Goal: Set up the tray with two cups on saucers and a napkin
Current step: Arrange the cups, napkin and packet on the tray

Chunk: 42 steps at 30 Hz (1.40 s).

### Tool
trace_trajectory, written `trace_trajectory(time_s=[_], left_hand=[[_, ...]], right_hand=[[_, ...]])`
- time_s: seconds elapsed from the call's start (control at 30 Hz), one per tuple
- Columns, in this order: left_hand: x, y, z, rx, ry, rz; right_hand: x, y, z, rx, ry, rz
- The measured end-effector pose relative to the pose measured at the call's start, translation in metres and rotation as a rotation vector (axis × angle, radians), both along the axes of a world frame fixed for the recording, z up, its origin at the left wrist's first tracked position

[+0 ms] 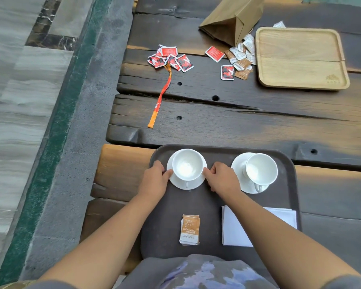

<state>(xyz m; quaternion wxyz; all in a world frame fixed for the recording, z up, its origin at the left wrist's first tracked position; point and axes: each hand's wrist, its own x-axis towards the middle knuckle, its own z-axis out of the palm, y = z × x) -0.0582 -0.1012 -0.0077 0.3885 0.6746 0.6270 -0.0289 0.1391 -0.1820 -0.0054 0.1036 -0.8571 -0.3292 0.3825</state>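
A dark brown tray (217, 207) lies at the near edge of the wooden table. On its far left a white cup (187, 164) stands on a white saucer (194, 183). My left hand (154, 180) pinches the saucer's left rim and my right hand (223, 178) pinches its right rim. A second white cup (261, 168) sits on its own saucer (239, 165) at the tray's far right. A folded white napkin (233, 230) lies on the tray's near right, partly under my right forearm. Brown sugar packets (190, 229) lie near the tray's middle.
A light wooden tray (300, 57) sits at the far right. A brown paper bag (231, 17) lies tipped beside it, with white and brown sachets (242, 57) spilled out. Red packets (170, 57) and an orange stick sachet (159, 99) lie to the left. The table's left edge drops to stone floor.
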Motion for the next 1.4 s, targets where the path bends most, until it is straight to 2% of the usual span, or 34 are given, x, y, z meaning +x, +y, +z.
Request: trace_trajectory(time_s=[0.47,0.87,1.1,1.4], left_hand=[[-0.009,-0.068,0.032,0.078,-0.034,-0.295],[0.054,-0.12,0.058,0.161,-0.104,-0.466],[0.097,-0.134,0.066,0.142,0.017,-0.583],[0.13,-0.127,0.063,0.172,0.065,-0.553]], right_hand=[[-0.008,-0.081,0.03,0.136,0.0,0.306],[0.041,-0.149,0.047,0.189,-0.013,0.323],[0.091,-0.172,0.05,0.16,-0.043,0.28],[0.128,-0.178,0.041,0.123,-0.087,0.229]])
